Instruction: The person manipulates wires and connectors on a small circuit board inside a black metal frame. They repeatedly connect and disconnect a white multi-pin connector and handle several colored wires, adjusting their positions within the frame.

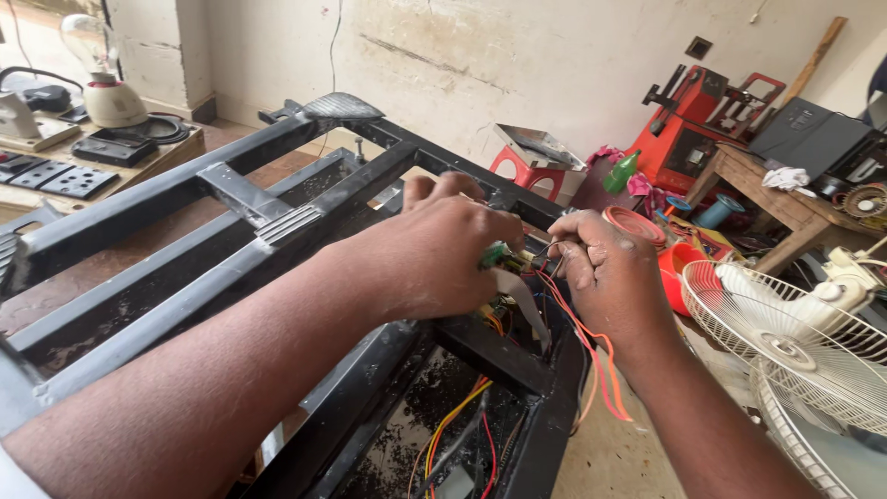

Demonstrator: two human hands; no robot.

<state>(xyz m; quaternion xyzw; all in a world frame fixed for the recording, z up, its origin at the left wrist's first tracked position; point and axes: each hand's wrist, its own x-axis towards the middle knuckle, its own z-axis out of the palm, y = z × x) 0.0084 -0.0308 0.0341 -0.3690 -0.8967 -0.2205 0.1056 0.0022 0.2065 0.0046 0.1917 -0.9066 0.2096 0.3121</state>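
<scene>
Both hands [517,263] pinching thin wires [582,333] just above the black frame's edge [490,356].

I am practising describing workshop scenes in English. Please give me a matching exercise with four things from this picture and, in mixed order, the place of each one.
Things:
1. black metal frame
2. white fan guard
3. green bottle
4. blender

Places:
A. on the bench at the far left
B. at the lower right, beside the right hand
C. by the wall, near the orange machine
D. under both hands, running across the middle

Pairs: 1-D, 2-B, 3-C, 4-A

The left hand and the right hand meet at a small green part with wires on the frame.
</scene>
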